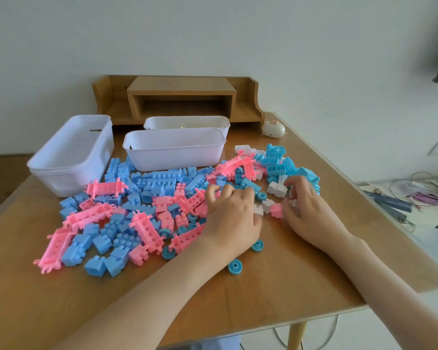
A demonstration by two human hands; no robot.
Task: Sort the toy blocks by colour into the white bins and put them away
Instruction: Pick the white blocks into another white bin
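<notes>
Blocks on table, before bins

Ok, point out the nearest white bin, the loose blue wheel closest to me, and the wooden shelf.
nearest white bin [173, 151], head view, front wall.
loose blue wheel [235, 266], head view, top face.
wooden shelf [180, 85], head view, top board.

Both hands among pink, blue and white blocks on a wooden table, 3 white bins behind.

Glossy plastic blocks, wooden table
</notes>
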